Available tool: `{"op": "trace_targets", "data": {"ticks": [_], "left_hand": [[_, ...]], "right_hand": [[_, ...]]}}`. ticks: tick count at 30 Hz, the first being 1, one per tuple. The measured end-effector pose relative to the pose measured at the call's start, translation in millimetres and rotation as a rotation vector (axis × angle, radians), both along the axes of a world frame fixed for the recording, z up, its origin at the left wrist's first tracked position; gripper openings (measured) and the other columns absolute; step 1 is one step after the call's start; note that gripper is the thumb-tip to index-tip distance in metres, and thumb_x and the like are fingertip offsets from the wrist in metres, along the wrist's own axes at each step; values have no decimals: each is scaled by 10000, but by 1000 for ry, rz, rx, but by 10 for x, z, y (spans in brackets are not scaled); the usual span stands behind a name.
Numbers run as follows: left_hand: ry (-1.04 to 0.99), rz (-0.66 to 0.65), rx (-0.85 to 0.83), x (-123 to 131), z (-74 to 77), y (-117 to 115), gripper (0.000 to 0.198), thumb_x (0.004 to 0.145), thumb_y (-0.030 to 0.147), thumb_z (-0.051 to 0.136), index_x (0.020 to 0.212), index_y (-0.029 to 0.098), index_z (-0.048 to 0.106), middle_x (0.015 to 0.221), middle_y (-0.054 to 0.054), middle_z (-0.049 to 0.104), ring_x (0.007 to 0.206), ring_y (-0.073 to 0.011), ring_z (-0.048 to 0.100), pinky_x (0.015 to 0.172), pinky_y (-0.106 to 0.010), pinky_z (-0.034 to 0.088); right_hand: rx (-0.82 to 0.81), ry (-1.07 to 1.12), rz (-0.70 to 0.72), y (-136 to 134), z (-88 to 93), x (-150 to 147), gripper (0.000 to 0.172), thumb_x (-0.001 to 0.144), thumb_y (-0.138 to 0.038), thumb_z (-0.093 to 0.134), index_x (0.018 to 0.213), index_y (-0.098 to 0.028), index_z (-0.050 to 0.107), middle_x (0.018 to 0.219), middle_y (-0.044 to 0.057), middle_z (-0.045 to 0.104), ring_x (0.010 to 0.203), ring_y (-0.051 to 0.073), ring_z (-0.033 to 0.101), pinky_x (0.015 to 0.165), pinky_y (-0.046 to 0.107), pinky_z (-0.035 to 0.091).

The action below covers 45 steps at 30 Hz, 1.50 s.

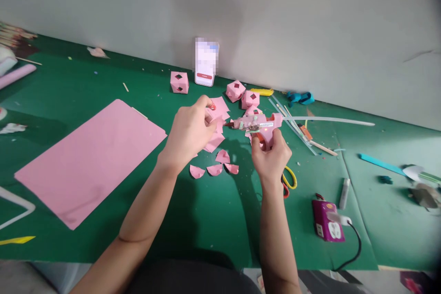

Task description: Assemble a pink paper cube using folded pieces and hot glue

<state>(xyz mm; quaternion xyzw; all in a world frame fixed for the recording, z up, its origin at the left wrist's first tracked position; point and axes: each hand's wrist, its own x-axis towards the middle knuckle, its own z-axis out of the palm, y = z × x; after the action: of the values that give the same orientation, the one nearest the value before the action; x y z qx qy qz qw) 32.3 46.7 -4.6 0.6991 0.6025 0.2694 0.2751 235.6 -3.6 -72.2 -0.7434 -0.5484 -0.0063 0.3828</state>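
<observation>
My right hand (pixel 272 154) is wrapped round a pink hot glue gun (pixel 258 124), a long clear glue stick (pixel 327 121) sticking out of its back. The gun's nozzle points left, at pink paper pinched in my left hand (pixel 191 131); my fingers partly hide that paper piece (pixel 219 125). Another pink paper piece (pixel 217 106) shows just behind the left fingertips. Below the hands lie several small curved pink paper petals (pixel 214 170). Folded pink paper boxes with cut-out holes stand behind: one box (pixel 179 83) at left, others (pixel 235 91) at right.
A phone (pixel 206 62) leans on the wall. Large pink paper (pixel 93 161) lies left. Yellow-handled scissors (pixel 290 178) are by my right wrist, and a purple power adapter (pixel 327 223) with a black cord sits at front right. Clear strips (pixel 296 128) and a teal strip (pixel 381 164) lie right.
</observation>
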Motion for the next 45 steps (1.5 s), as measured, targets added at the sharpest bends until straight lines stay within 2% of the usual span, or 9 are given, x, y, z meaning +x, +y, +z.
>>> {"op": "trace_targets", "data": {"ticks": [5,14,21,25,30,36,40,45], "left_hand": [[-50,-37,-17,-5,6,-14,223,891,175,698,1095,236,630,892,-4,782,850,-194,767,744,-269,581],[-67,-33,-29,-2,-3,-16,189,914,227,696,1091,239,631,895,-2,790,845,-193,772,715,-264,575],[-120,-16,-64,-24,44,-11,214,874,208,708,1076,230,643,902,-4,781,797,-172,758,661,-247,547],[-118,-13,-63,-21,62,-22,211,867,182,695,1067,225,645,885,-5,776,793,-168,752,674,-246,547],[-108,-35,-70,-23,35,-23,215,880,235,711,1082,230,638,875,-12,774,791,-182,755,657,-258,551],[-193,-134,-97,-67,-7,-11,234,873,200,665,1100,242,629,891,0,777,820,-174,760,646,-233,569],[-201,-129,-135,-78,1,-14,248,856,215,672,1099,240,628,878,-6,773,840,-191,765,580,-222,550],[-180,-109,-117,-67,15,-10,225,871,228,685,1089,240,630,870,1,769,806,-179,759,629,-240,553]], "right_hand": [[-57,102,41,6,-20,8,379,841,-470,628,707,-275,332,553,-85,381,512,133,352,566,283,326],[-10,140,-28,-3,-1,9,376,835,-477,649,728,-273,352,575,-85,392,514,128,324,547,281,318],[-56,91,76,0,28,42,369,830,-423,650,705,-270,338,542,-93,366,501,123,310,552,281,297],[-40,86,64,0,34,39,380,825,-418,650,703,-273,321,548,-91,362,501,125,302,549,283,290],[-24,76,33,0,3,49,376,828,-428,655,717,-273,330,569,-86,380,511,131,321,559,286,298],[-4,80,23,-3,-28,94,379,825,-433,670,725,-271,342,578,-83,400,512,131,336,557,286,303],[14,90,15,-3,-11,99,384,826,-446,669,726,-272,341,580,-85,390,513,128,317,551,281,306],[22,84,23,-22,43,113,393,820,-427,666,720,-275,318,562,-92,364,503,124,300,543,279,294]]}}
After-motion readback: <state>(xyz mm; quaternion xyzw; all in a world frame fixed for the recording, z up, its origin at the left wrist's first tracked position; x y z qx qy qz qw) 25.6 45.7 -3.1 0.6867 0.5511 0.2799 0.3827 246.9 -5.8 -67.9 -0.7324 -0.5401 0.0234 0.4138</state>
